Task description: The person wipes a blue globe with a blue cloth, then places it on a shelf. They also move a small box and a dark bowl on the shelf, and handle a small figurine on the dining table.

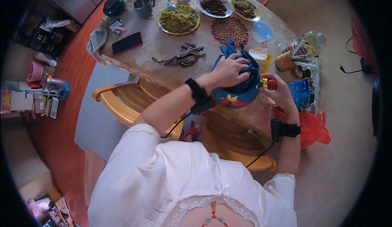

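Note:
My left hand (231,70) lies over a bunched blue cloth (253,62), its fingers curled into the folds. Below and around the cloth is a rounded blue object (235,99) with red and gold decoration, above the table's near edge; my left hand and the cloth hide much of it. At its right side my right hand (277,89) holds a small red-and-gold piece (270,84) between thumb and fingers. Whether this piece is joined to the blue object cannot be told. Both wrists wear black straps with cables.
On the table (177,77) stand a phone (127,43), twigs or root pieces (183,55), plates of food (178,19), a mug (144,7) and a cup of straws (284,61). Wooden chairs (122,101) stand before me. A red plastic bag (312,129) hangs at right.

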`<state>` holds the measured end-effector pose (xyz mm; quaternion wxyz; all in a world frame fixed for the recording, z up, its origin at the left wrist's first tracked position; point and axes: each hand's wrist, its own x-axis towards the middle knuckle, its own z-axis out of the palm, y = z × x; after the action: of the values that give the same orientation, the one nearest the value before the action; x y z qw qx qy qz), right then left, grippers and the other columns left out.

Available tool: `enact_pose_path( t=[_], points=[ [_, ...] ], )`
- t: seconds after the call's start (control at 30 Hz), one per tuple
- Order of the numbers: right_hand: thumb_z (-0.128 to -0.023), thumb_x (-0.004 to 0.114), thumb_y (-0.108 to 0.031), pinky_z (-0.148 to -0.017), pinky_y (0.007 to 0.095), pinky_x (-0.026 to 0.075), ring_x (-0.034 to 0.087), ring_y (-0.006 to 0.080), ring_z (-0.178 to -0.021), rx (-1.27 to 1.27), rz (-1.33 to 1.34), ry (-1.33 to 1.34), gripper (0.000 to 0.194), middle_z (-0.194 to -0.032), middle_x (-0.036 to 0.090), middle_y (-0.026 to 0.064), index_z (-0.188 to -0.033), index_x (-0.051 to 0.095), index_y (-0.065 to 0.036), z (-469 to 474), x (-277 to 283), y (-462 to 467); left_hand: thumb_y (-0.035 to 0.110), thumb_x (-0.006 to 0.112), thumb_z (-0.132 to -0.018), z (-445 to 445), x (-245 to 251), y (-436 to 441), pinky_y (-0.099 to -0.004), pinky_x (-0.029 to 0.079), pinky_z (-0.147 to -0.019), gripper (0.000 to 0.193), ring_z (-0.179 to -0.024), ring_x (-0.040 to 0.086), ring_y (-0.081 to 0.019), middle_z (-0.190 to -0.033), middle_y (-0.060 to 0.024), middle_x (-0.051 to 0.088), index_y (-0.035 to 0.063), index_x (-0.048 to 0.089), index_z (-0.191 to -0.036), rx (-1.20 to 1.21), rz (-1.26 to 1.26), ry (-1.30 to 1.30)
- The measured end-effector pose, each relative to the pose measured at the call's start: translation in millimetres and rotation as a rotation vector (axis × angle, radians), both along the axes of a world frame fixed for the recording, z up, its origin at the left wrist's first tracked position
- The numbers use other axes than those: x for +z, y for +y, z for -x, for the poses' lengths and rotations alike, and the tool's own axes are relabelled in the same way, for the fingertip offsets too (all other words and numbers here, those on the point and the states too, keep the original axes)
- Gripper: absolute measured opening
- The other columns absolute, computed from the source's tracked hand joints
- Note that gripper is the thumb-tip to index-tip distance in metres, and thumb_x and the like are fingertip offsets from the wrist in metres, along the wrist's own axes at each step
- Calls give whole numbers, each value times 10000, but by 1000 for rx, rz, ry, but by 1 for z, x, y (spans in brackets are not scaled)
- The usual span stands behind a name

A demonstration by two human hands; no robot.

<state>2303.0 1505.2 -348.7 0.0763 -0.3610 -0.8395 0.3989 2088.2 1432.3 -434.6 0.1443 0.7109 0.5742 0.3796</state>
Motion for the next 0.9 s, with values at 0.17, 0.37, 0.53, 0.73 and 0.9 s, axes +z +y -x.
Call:
enact_pose_path(
  t=[0.17, 0.37, 0.53, 0.73, 0.9],
  points=[
    [-773, 695, -29, -787, 246, 512, 621, 143, -896, 0, -8, -60, 431, -1029, 612, 72, -1173, 534, -41, 1, 3, -2, 332, 497, -915, 32, -30, 74, -343, 458, -840, 343, -956, 601, -274, -1079, -125, 635, 75, 614, -1110, -264, 487, -335],
    [-788, 690, -40, -785, 242, 510, 617, 138, -902, 3, -3, -8, 417, -1005, 623, 70, -1174, 532, -42, 0, 0, -2, 254, 441, -971, 66, -111, 52, -306, 426, -900, 366, -1048, 526, -160, -1224, -43, 556, 75, 494, -1287, -534, 273, -657],
    [-771, 721, -78, -781, 282, 523, 622, 177, -928, -34, 75, -9, 428, -1025, 614, 101, -1159, 546, -31, -2, -1, -1, 290, 427, -984, 42, -121, -36, -292, 368, -974, 421, -1136, 433, -132, -1303, -38, 467, 96, 401, -1357, -153, 704, -1530],
    [-767, 732, -112, -772, 275, 523, 637, 181, -884, -48, 2, -8, 429, -983, 639, 93, -1154, 560, -40, -1, -2, -3, 551, 364, -941, -17, -130, -104, -338, 355, -968, 589, -1146, 426, -172, -1333, -27, 434, 169, 337, -1388, -17, 426, -1463],
    [-769, 736, -162, -773, 281, 518, 634, 189, -893, -98, 2, -15, 424, -986, 644, 103, -1142, 575, -42, -1, -3, -8, 579, 298, -942, -34, -101, -115, -369, 325, -1012, 630, -1192, 407, -213, -1392, -28, 386, 178, 252, -1425, 191, 661, -1646]
  ],
)
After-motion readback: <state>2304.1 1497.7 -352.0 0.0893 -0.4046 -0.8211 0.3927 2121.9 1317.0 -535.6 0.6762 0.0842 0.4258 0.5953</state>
